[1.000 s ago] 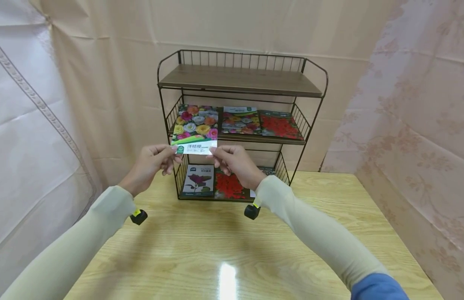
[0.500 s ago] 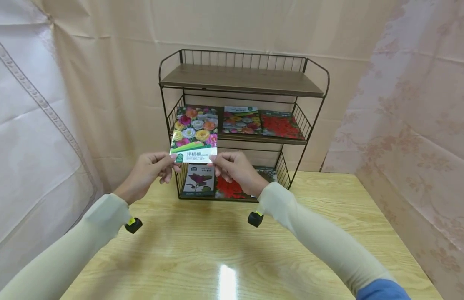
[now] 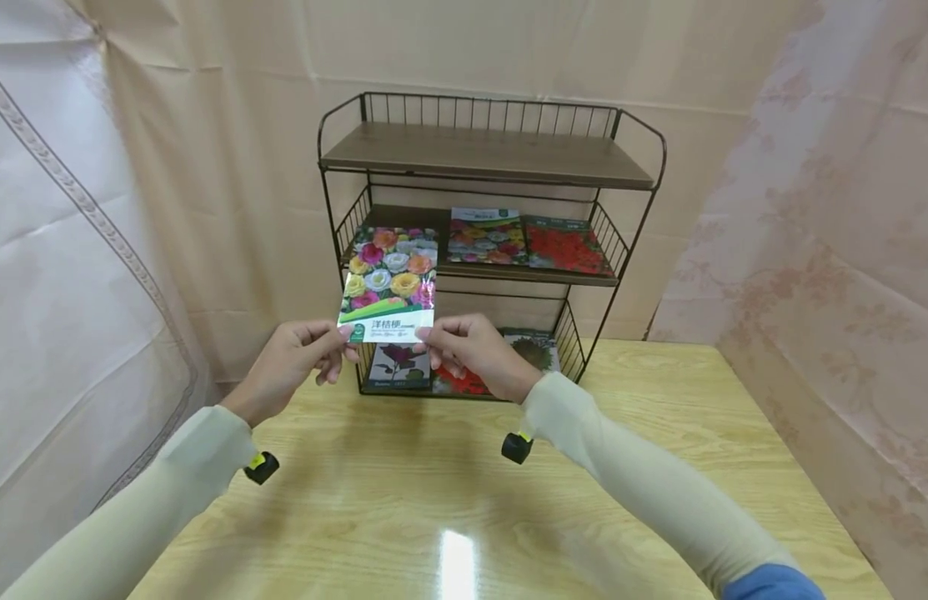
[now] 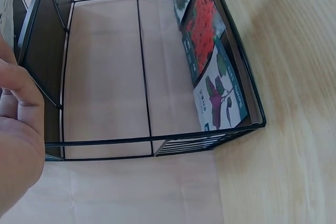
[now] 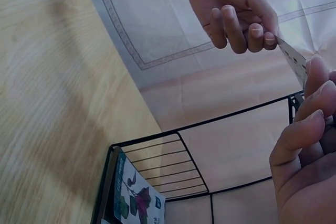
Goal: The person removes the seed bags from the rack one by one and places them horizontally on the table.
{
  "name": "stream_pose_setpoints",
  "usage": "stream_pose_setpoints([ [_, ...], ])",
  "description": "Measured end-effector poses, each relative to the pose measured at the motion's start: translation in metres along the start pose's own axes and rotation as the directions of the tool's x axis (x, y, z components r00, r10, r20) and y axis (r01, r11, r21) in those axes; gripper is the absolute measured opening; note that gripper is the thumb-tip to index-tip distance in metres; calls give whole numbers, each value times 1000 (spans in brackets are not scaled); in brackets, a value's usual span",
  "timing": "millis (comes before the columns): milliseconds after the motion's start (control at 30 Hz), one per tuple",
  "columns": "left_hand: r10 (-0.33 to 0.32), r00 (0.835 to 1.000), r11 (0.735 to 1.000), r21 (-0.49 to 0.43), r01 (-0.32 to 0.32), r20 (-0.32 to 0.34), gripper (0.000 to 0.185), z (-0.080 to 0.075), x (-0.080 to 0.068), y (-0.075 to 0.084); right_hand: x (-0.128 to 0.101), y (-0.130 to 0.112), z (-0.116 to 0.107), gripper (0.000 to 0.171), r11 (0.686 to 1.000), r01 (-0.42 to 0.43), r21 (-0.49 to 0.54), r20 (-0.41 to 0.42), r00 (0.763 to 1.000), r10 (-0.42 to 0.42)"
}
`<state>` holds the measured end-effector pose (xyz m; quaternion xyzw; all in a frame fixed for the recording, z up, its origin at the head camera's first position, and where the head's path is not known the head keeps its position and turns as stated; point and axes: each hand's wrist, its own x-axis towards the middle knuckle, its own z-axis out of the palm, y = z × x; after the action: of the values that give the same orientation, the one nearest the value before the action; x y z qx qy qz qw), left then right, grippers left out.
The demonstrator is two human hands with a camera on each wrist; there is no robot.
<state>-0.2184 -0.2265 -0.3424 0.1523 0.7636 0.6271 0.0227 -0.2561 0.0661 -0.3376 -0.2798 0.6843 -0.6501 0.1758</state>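
A flower seed packet (image 3: 392, 279) with multicoloured blooms and a white label band is held up in front of the rack's left side. My left hand (image 3: 302, 358) pinches its lower left corner between thumb and fingers. At the lower right corner my right hand (image 3: 474, 354) pinches it the same way. In the right wrist view the packet (image 5: 294, 59) shows nearly edge-on between the left hand (image 5: 231, 11) and the right hand (image 5: 310, 150). The left wrist view shows part of the left hand (image 4: 18, 114) at its edge.
A dark wire rack (image 3: 494, 158) with wooden shelves stands at the back of the wooden table (image 3: 358, 500). Its middle shelf bears a similar flower packet (image 3: 486, 236) and a red-flower packet (image 3: 569, 246). Below lie a purple-plant packet (image 3: 399, 367), a red-flower packet (image 3: 459, 382) and another packet (image 3: 534, 350).
Both hands have drawn the seed packet down and back from the middle shelf, baring part of the shelf's left side. The grip at both lower corners stays the same.
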Motion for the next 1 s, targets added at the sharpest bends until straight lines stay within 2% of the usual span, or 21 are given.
stream_pose_setpoints([
  [200,30,1000,999,14,-30,5,44,2,-8,-3,-6,1,2,42,1000,-6,-12,35,999,7],
  [400,10,999,1000,1,-10,36,44,6,-19,-7,-13,8,4,37,998,-34,-48,51,998,36],
  [600,-7,997,1000,7,7,71,40,7,-32,-13,-19,16,10,42,996,-71,-55,75,994,75],
  [800,-19,997,998,58,14,81,40,7,-43,-21,-26,30,17,37,997,-56,-53,116,991,62],
  [1000,-19,993,996,87,9,114,33,4,-58,-29,-31,39,25,37,994,-50,-98,169,983,66],
])
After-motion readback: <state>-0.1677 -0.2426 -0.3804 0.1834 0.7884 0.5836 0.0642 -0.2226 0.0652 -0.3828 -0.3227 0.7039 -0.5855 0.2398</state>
